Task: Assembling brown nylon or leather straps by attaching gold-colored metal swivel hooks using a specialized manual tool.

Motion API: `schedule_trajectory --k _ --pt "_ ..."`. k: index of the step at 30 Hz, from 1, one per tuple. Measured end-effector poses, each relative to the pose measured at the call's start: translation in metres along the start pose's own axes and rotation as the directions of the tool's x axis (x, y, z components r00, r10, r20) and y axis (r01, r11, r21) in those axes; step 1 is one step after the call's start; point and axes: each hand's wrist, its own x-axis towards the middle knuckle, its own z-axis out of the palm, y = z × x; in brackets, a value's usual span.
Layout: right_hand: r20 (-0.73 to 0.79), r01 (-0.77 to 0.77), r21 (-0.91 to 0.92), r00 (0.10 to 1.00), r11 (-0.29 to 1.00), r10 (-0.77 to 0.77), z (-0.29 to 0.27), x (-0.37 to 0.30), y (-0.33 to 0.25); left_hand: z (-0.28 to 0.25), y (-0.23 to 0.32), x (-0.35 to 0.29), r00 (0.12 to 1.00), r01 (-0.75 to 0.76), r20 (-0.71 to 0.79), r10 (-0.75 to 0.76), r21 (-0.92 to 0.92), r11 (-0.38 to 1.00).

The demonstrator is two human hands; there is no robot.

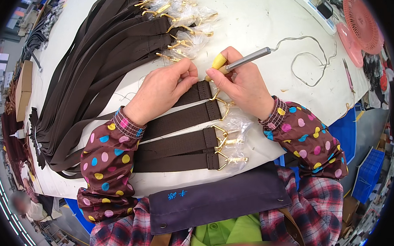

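My right hand (244,82), a yellow cover on one finger, grips a grey pen-shaped electric tool (251,57) with a thin cord. The tool's tip points down-left at the end of the top dark brown strap (203,89). My left hand (164,89) is at that strap's upper edge, thumb and fingers pinched together; anything between them is too small to see. Several more brown straps (174,119) lie side by side below, with stitched ends. Gold metal hooks (224,139) at these ends are partly wrapped in clear plastic (241,125).
A large bundle of brown straps (83,80) with gold hooks covers the table's left and back. Farther right are a white power strip (313,12), a pink fan (362,23) and a slim pointed tool (348,76). The cord (320,56) loops across the white tabletop (254,19).
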Motion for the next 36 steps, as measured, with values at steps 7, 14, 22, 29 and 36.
schedule_trajectory --k 7,14,22,29,36 --pt "-0.009 0.065 0.046 0.998 0.997 -0.065 -0.001 0.000 0.004 -0.002 -0.002 -0.003 0.998 0.055 -0.035 -0.059 -0.096 0.994" --pt "0.181 0.230 -0.309 0.967 0.923 -0.180 -0.039 0.000 0.012 -0.016 0.007 -0.026 0.981 0.072 -0.195 0.002 0.370 0.926" --pt "0.198 0.230 -0.234 0.962 0.945 -0.186 -0.042 -0.002 -0.020 -0.016 -0.005 -0.051 0.988 -0.030 -0.132 0.084 0.366 0.930" --pt "0.274 0.250 -0.243 0.945 0.937 -0.180 -0.046 -0.034 -0.006 -0.015 0.000 -0.102 0.988 0.120 -0.118 -0.097 0.208 0.971" --pt "0.461 0.331 -0.102 0.851 0.938 -0.250 -0.036 -0.053 -0.018 -0.017 0.014 -0.154 0.978 0.192 0.039 -0.204 0.202 0.960"
